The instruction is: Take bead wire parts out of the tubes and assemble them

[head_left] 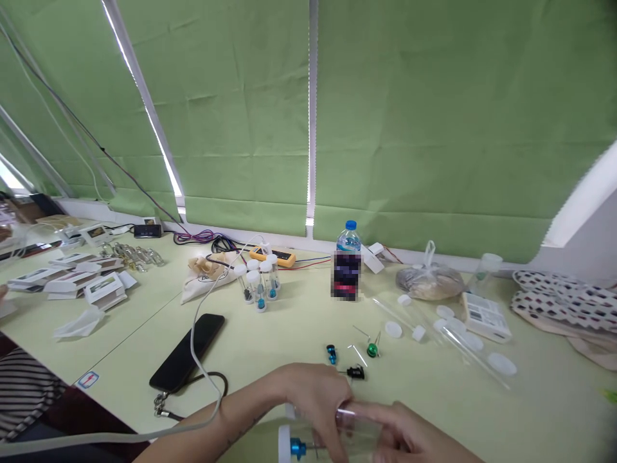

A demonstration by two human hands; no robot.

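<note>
At the bottom of the view, my left hand (321,399) is closed around a clear plastic tube (362,429) lying sideways. A white cap (284,445) sits on the tube's left end, with a blue metal part (297,448) and a thin pin beside it. My right hand (409,431) grips the tube's right end, its fingers bent over the open-looking side; the frame edge cuts off part of both hands. Just beyond my hands lie a small blue part (331,354), a black part (355,372) and a green part (373,349) with thin pins.
Several capped tubes (261,288) stand beyond my left arm, near a phone (187,352). A cable (193,334) crosses over that arm. A bottle (349,244) stands at the back. White caps (502,364) and long clear tubes (475,355) lie right. Another person's striped clothing (26,389) shows left.
</note>
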